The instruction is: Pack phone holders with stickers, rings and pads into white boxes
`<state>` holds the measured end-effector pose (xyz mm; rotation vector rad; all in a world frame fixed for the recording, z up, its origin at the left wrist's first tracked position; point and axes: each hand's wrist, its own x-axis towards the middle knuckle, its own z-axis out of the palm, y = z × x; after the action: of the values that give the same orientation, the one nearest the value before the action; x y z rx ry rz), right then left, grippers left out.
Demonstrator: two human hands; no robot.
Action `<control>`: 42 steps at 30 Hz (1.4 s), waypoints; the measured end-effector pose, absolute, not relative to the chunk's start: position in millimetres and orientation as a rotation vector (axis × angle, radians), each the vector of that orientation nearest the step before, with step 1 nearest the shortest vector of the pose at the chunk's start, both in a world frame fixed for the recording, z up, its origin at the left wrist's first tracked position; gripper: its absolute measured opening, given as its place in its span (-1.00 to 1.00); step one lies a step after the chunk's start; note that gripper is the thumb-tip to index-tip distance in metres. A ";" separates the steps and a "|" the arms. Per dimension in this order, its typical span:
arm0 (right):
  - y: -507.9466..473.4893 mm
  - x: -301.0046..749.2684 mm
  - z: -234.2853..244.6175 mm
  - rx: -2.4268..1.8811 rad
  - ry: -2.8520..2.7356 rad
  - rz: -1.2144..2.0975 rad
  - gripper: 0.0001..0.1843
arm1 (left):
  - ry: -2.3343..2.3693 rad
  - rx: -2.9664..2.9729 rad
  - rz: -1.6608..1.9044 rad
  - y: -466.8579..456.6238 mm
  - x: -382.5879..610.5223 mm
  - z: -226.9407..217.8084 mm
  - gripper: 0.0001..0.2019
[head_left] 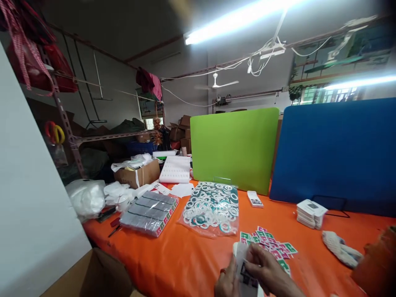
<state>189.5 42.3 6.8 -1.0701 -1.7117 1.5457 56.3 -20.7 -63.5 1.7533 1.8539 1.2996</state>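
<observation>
At the bottom of the view my left hand (pixel 227 282) and my right hand (pixel 272 274) together hold a small white card pack (pixel 244 268) with a dark print, just above the orange table (pixel 185 260). My right hand's fingers lie over its front. Just beyond my hands lies a loose heap of green and pink cards (pixel 269 243). A clear bag full of white and green rings (pixel 212 206) sits further back, in front of a green divider panel (pixel 233 148).
A wrapped block of grey packs (pixel 150 212) lies to the left, with plastic bags (pixel 88 198) and an open cardboard box (pixel 137 173) behind. A blue divider (pixel 337 152), a stack of white cards (pixel 310 213) and a knitted glove (pixel 340 247) are on the right. A white board (pixel 27 206) stands at left.
</observation>
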 end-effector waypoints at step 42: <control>-85.6 228.7 -83.0 -1.269 -1.404 1.326 -0.41 | 1.154 1.305 1.006 -79.5 58.8 -56.4 -0.55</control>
<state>228.7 -85.6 -83.0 -1.2688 -1.4044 1.3262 58.8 -79.5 -56.4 1.3052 1.1545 1.0055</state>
